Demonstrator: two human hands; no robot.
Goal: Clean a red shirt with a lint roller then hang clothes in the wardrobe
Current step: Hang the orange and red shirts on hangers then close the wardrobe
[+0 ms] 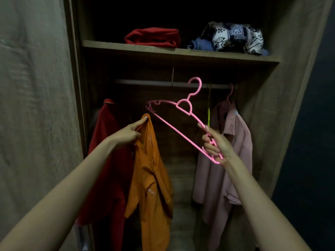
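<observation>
- An open wooden wardrobe (290, 87) fills the view, dim inside, with a door panel at the left and a dark wall at the far right.
- A shelf (181, 53) crosses its upper part; below it runs a metal rail (145, 82).
- A red shirt (108, 160) hangs at the left of the wardrobe, partly behind the orange one.
- A pale pink shirt (235, 160) hangs at the right on a pink hanger hooked over the rail.
- An orange shirt (152, 178) hangs down from the left hand (128, 133), in front of the red shirt.
- A black-and-white patterned cloth (233, 37) lies bunched on the right of the shelf, over something blue.
- A folded red cloth (154, 38) lies on the shelf to its left.
- An empty pink hanger (181, 122) is held up tilted between the two hanging groups, its hook near the rail but not on it.
- The left hand's fingers (143, 121) are closed in a pinch on the top of the orange shirt at the collar or shoulder.
- The right hand (217, 144) is closed around the lower end of the empty hanger, its forefinger stretched along the arm.
</observation>
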